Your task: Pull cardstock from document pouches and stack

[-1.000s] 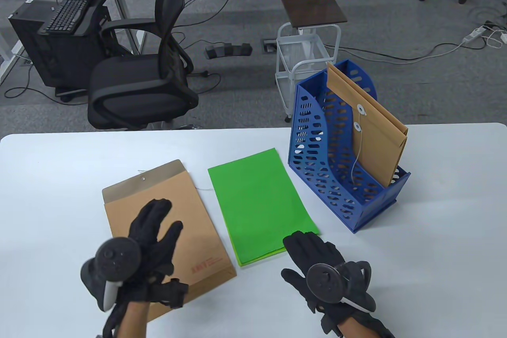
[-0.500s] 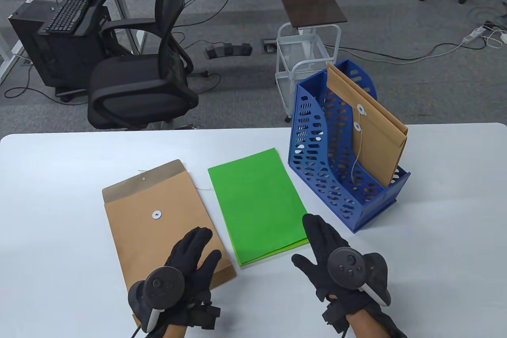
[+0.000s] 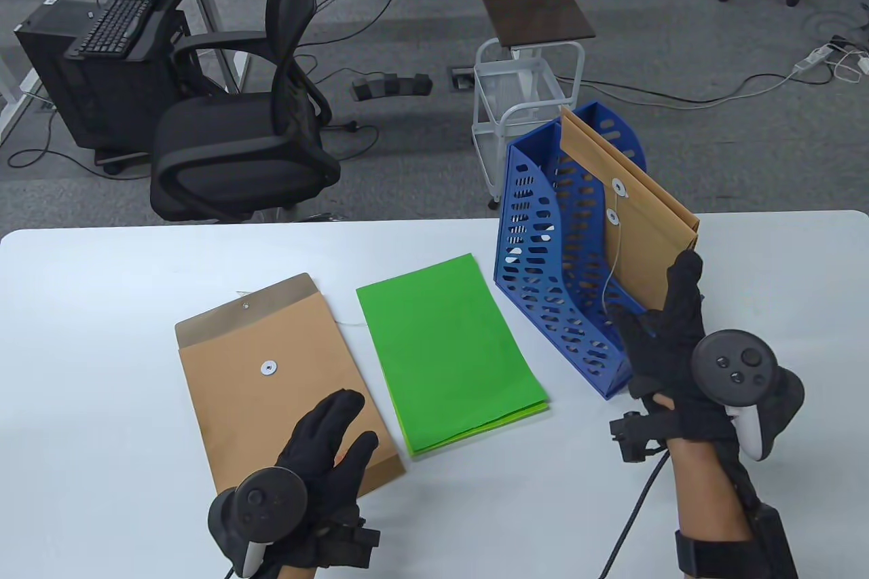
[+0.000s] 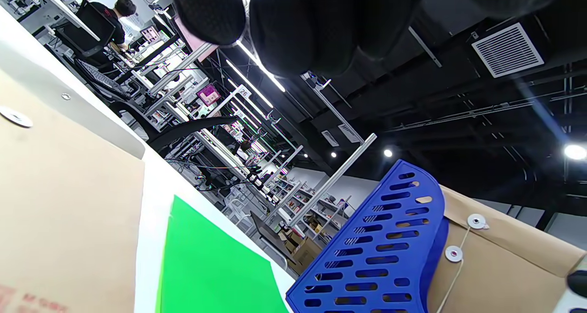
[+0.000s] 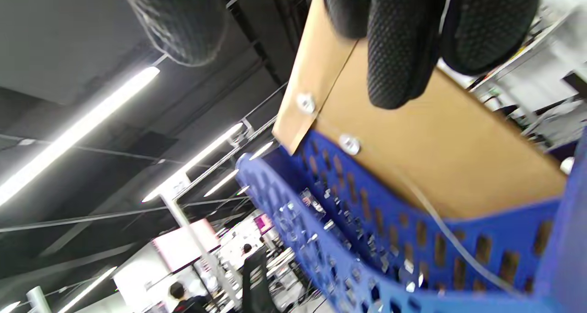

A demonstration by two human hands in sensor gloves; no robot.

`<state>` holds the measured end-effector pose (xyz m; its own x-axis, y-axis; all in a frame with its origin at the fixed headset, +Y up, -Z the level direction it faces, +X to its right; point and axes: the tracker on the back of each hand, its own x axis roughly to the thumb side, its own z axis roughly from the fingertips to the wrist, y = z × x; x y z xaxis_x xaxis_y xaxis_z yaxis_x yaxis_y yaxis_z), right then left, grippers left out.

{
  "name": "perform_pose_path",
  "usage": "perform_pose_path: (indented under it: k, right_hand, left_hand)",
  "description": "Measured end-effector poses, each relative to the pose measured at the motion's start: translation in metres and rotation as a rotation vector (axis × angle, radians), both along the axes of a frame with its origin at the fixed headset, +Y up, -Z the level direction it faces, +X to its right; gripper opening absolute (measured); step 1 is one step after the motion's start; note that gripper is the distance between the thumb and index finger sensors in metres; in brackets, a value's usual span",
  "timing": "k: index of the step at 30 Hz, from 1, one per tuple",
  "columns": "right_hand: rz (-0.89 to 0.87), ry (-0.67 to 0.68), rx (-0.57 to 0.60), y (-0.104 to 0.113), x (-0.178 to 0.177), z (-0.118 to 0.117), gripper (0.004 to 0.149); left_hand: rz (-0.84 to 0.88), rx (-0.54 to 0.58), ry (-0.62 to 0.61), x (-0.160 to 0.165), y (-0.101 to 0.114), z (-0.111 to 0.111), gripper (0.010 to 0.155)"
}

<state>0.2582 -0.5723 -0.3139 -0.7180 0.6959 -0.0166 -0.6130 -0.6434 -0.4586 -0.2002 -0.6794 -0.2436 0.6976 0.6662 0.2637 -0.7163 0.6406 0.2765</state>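
Note:
A brown pouch (image 3: 271, 368) lies flat on the white table (image 3: 102, 334), flap open. A stack of green cardstock (image 3: 445, 351) lies to its right. Two more brown pouches (image 3: 645, 233) stand in a blue file holder (image 3: 557, 280). My left hand (image 3: 339, 423) lies open, fingers spread on the flat pouch's near end. My right hand (image 3: 655, 294) is open at the standing pouches' near edge, fingers (image 3: 682, 273) up against the front one and thumb apart. In the right wrist view the fingers (image 5: 399, 51) lie against the pouch (image 5: 435, 143). I cannot tell whether cardstock is inside.
The file holder stands at the table's back right, open side toward me. Beyond the far table edge are a black office chair (image 3: 251, 131) and a small white cart (image 3: 529, 56). A cable (image 3: 631, 518) trails from my right wrist.
My right hand has left the near corner of the green stack and moved right and forward to the pouches in the file holder. My left hand slid back to the flat pouch's near end.

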Motion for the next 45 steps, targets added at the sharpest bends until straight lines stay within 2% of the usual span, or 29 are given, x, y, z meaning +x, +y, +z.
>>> perform_pose_path:
  k: [5, 12, 18, 20, 23, 25, 27, 28, 32, 36, 38, 41, 45]
  right_hand:
    - [0.029, -0.047, -0.041, 0.014, 0.011, -0.013, 0.089]
    - [0.112, -0.070, -0.096, 0.018, 0.002, -0.014, 0.086]
    - [0.209, -0.100, 0.008, 0.019, -0.011, -0.003, 0.071]
    - [0.229, -0.070, 0.071, 0.018, -0.015, -0.002, 0.066]
    - [0.123, 0.022, 0.107, 0.009, -0.012, -0.009, 0.059]
    - [-0.164, 0.149, 0.106, -0.007, 0.002, -0.023, 0.060]
    - [-0.426, 0.160, 0.054, -0.025, 0.019, -0.034, 0.062]
    - [-0.478, 0.166, 0.049, -0.032, 0.024, -0.038, 0.063]
    - [-0.450, 0.064, -0.076, -0.067, 0.050, -0.057, 0.066]
    - [-0.513, -0.003, -0.216, -0.091, 0.061, -0.072, 0.059]
    - [-0.522, -0.023, -0.239, -0.095, 0.064, -0.075, 0.053]
    - [-0.539, -0.016, -0.205, -0.092, 0.068, -0.075, 0.047]
    - [-0.577, 0.029, -0.141, -0.082, 0.070, -0.070, 0.045]
  left_hand:
    - [-0.004, -0.002, 0.001, 0.000, -0.001, 0.000, 0.064]
    - [-0.013, -0.017, 0.005, 0.001, -0.002, 0.000, 0.064]
    - [-0.018, -0.040, 0.007, 0.001, -0.003, -0.001, 0.063]
    - [-0.028, -0.057, 0.002, 0.002, -0.005, -0.002, 0.062]
    - [-0.043, -0.060, 0.002, 0.003, -0.006, -0.003, 0.062]
    - [-0.044, -0.068, 0.001, 0.004, -0.007, -0.003, 0.062]
    - [-0.045, -0.072, 0.005, 0.004, -0.007, -0.003, 0.062]
    - [-0.046, -0.074, 0.006, 0.004, -0.007, -0.004, 0.062]
    - [-0.059, -0.080, 0.011, 0.005, -0.007, -0.005, 0.062]
    - [-0.071, -0.092, 0.011, 0.006, -0.008, -0.007, 0.062]
    - [-0.075, -0.101, 0.010, 0.006, -0.009, -0.009, 0.062]
    - [-0.072, -0.098, 0.019, 0.003, -0.008, -0.009, 0.062]
    - [-0.058, -0.094, 0.019, 0.002, -0.008, -0.009, 0.062]
